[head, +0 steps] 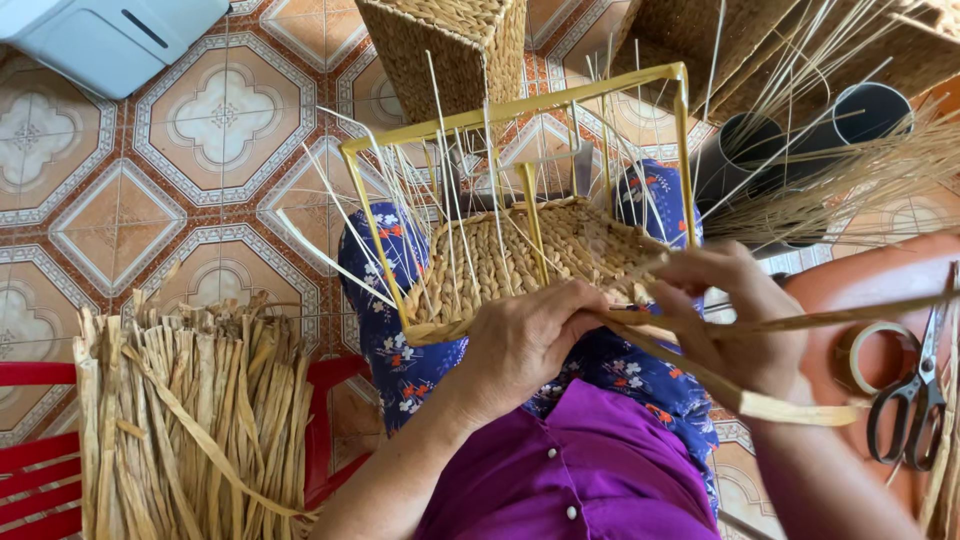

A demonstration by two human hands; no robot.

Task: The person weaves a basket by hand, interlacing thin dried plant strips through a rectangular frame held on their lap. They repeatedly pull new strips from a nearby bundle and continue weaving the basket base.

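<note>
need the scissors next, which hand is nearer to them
Right. The right hand holds a fibre strand just left of the scissors in the image; the left hand is farther off, on the woven basket.

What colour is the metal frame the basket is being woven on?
Yellow. The frame shows best in the head view, standing over the woven base.

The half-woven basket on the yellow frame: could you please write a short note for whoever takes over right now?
Left hand presses on the near edge of the woven basket panel, which sits in the yellow frame on the lap.
Right hand pinches a flat fibre strand running off to the right.
Done: a woven panel at the base.
Left: thin upright stakes above are bare.
Dried fibre bundle at left; scissors and tape roll at right.
</note>
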